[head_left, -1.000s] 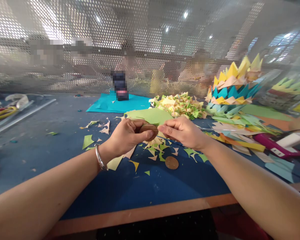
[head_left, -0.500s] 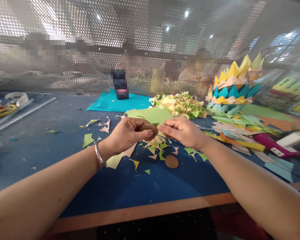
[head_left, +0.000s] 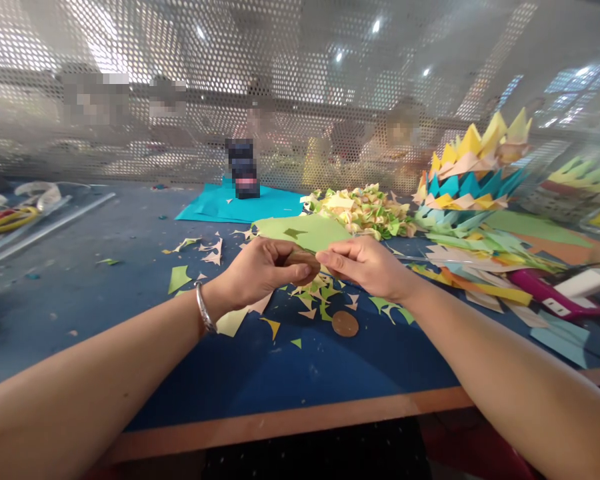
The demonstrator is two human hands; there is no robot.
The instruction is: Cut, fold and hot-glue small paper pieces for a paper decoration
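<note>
My left hand [head_left: 275, 263], with a silver bangle at the wrist, is closed around a brown, wood-like piece [head_left: 303, 257], thumb along its side. Right beside it, the fingers of my right hand [head_left: 357, 267] are pinched together at the piece's right end; anything between them is hidden. Both hands are above the blue table. Below them lie yellow and green paper scraps [head_left: 325, 290] and a flat brown disc [head_left: 345, 324]. A light green paper sheet [head_left: 305, 230] lies just behind the hands.
Behind are turquoise sheets [head_left: 205, 208], a dark upright object [head_left: 247, 187] and a heap of folded paper pieces [head_left: 365, 210]. On the right stand a tiered pointed-paper model [head_left: 473, 177], paper strips and a magenta-and-white tool [head_left: 550, 293]. A perforated metal screen [head_left: 300, 80] closes the back.
The brown piece has tilted slightly in my left hand, and the fingers of both hands have shifted a little. The whole view has moved slightly. The table items stay as they were.
</note>
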